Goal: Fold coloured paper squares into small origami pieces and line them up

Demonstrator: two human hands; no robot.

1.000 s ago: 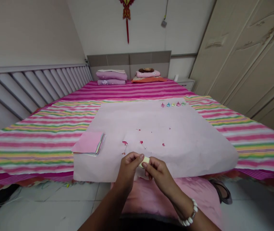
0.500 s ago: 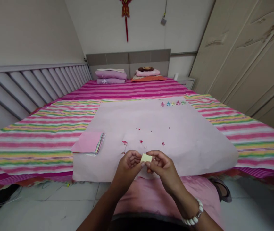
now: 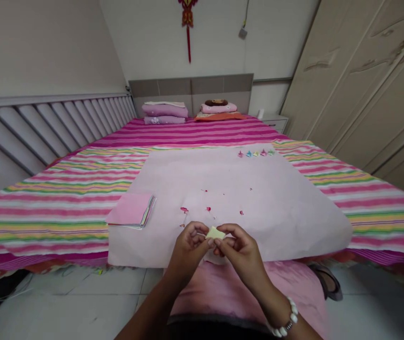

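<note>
Between both hands is a small folded piece of pale yellow paper (image 3: pixel 215 233), held above the near edge of a large whitish sheet (image 3: pixel 287 222). My left hand (image 3: pixel 193 243) pinches its left side with thumb and fingers. On its right side, my right hand (image 3: pixel 240 243) grips with the thumb in front and curled fingers behind. A bracelet of white beads circles my right wrist. Left of the hands lies a stack of coloured paper (image 3: pixel 131 209), pink on top. Several small folded paper pieces (image 3: pixel 256 153) in pink, blue, yellow and green stand in a row at the sheet's far right.
Small red marks or tears (image 3: pixel 208 208) dot the sheet. It lies on a striped bedspread (image 3: pixel 46 212). Folded bedding (image 3: pixel 164 113) sits by the headboard. A pink cushion (image 3: pixel 251 293) is below my arms, a shoe (image 3: pixel 327 282) on the tiled floor, a wardrobe (image 3: pixel 357 85) at right.
The yellow paper has tilted slightly and its outline is now less square, with a raised point on top. Both hands stay on it, nearly in place. The view has shifted a little.
</note>
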